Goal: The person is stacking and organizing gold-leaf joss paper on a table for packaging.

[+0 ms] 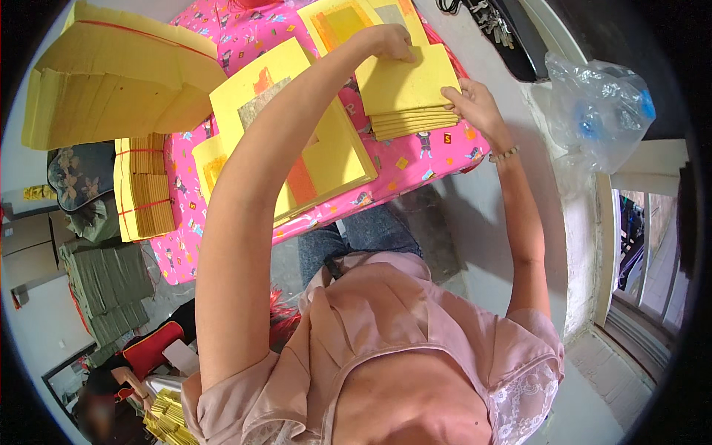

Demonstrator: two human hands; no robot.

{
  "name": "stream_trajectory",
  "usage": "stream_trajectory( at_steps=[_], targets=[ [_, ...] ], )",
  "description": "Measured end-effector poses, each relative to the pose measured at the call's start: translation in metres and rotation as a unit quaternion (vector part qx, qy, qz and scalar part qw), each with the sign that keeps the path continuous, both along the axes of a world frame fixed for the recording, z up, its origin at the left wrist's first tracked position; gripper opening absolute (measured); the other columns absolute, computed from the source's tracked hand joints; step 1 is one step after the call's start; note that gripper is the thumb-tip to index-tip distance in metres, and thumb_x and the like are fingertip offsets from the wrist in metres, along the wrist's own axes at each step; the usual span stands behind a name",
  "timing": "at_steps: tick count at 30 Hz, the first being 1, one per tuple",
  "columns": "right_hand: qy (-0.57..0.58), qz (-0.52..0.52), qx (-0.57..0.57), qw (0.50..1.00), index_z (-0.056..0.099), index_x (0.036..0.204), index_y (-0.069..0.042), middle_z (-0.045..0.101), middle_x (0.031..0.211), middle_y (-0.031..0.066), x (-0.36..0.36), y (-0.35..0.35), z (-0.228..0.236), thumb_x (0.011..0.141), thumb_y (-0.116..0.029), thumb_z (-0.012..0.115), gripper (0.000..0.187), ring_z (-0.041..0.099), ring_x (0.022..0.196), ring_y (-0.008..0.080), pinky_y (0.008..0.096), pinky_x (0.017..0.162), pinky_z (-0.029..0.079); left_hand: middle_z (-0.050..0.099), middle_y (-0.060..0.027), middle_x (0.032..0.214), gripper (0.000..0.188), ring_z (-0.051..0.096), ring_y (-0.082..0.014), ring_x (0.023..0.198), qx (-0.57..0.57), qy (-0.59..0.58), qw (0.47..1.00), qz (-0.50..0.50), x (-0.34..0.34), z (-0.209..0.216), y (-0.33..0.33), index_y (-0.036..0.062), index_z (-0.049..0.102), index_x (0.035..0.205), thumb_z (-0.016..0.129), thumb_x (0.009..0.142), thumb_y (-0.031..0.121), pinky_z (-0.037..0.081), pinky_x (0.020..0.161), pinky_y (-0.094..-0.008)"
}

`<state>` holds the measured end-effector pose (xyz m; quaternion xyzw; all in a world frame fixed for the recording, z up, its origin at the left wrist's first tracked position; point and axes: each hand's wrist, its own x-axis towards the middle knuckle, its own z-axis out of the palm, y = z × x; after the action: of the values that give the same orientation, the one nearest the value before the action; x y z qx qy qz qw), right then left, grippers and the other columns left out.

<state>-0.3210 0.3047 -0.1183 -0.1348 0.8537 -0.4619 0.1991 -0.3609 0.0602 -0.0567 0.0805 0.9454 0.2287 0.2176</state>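
Observation:
A pile of folded yellow paper [411,81] lies at the near right of the pink patterned tabletop, its folded edges stacked toward me. My left hand [389,43] reaches across to the pile's far left edge, its fingers curled down onto the top paper. At the pile's right edge my right hand [476,110] pinches the top paper, thumb above it and the other fingers partly hidden. To the left, under my left forearm, is a wider stack of yellow sheets [337,167] with orange and grey-gold patches. More patched yellow sheets [341,22] lie beyond.
Tall tied yellow paper bundles [122,81] stand on the table's left, near smaller tied bundles [144,193]. A clear plastic bag [601,107] hangs at the right, beside keys [493,22] on a dark surface. Another person [137,371] is at lower left, near yellow bundles [167,419].

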Motion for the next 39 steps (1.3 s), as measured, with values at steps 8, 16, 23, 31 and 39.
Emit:
stream_trajectory(
  at_steps=[8, 16, 23, 31, 39],
  targets=[
    [-0.034, 0.023, -0.056, 0.998, 0.065, 0.095, 0.002, 0.063, 0.076, 0.0046, 0.008, 0.006, -0.006, 0.091, -0.028, 0.064, 0.03, 0.06, 0.069, 0.0134, 0.0321, 0.064, 0.048, 0.07, -0.0111, 0.104, 0.049, 0.067, -0.0242, 0.095, -0.011, -0.004, 1.0, 0.01, -0.006, -0.048, 0.01, 0.009, 0.071, 0.111, 0.079, 0.078, 0.045, 0.053, 0.081, -0.0373],
    [0.498, -0.028, 0.08, 0.863, 0.064, 0.098, -0.006, 0.061, 0.093, 0.0102, 0.043, -0.03, 0.026, 0.084, -0.026, 0.074, 0.026, 0.06, 0.093, 0.0329, 0.0448, 0.078, 0.047, 0.072, -0.0124, 0.102, 0.05, 0.069, -0.0268, 0.094, -0.044, 0.06, 0.997, 0.0, -0.009, -0.062, 0.013, 0.0085, 0.072, 0.11, 0.081, 0.075, 0.042, 0.055, 0.08, -0.0383],
    [0.456, 0.078, 0.118, 0.879, 0.067, 0.097, -0.008, 0.062, 0.096, 0.0072, 0.062, -0.044, -0.001, 0.083, -0.025, 0.075, 0.023, 0.061, 0.091, 0.0288, 0.0432, 0.079, 0.048, 0.072, -0.0157, 0.11, 0.054, 0.069, -0.0319, 0.102, -0.147, 0.068, 0.987, -0.011, 0.009, -0.03, 0.024, 0.0066, 0.069, 0.115, 0.078, 0.074, 0.04, 0.056, 0.084, -0.0415],
    [0.478, 0.088, 0.095, 0.869, 0.07, 0.094, -0.008, 0.063, 0.092, 0.0086, 0.054, -0.042, 0.002, 0.084, -0.027, 0.075, 0.022, 0.062, 0.088, 0.0304, 0.0441, 0.077, 0.05, 0.073, -0.0145, 0.107, 0.039, 0.069, -0.0322, 0.1, 0.023, 0.184, 0.983, 0.011, 0.091, 0.069, 0.007, 0.0075, 0.07, 0.115, 0.071, 0.087, 0.035, 0.055, 0.085, -0.0443],
    [0.516, 0.117, 0.075, 0.845, 0.072, 0.099, -0.006, 0.068, 0.096, 0.0114, 0.053, -0.053, 0.064, 0.091, -0.026, 0.07, 0.021, 0.064, 0.089, 0.0316, 0.042, 0.079, 0.05, 0.071, -0.015, 0.094, 0.031, 0.069, -0.0268, 0.09, 0.12, 0.259, 0.954, 0.092, 0.255, 0.092, -0.055, 0.0029, 0.068, 0.108, 0.073, 0.09, 0.028, 0.054, 0.079, -0.0396]
  ],
)
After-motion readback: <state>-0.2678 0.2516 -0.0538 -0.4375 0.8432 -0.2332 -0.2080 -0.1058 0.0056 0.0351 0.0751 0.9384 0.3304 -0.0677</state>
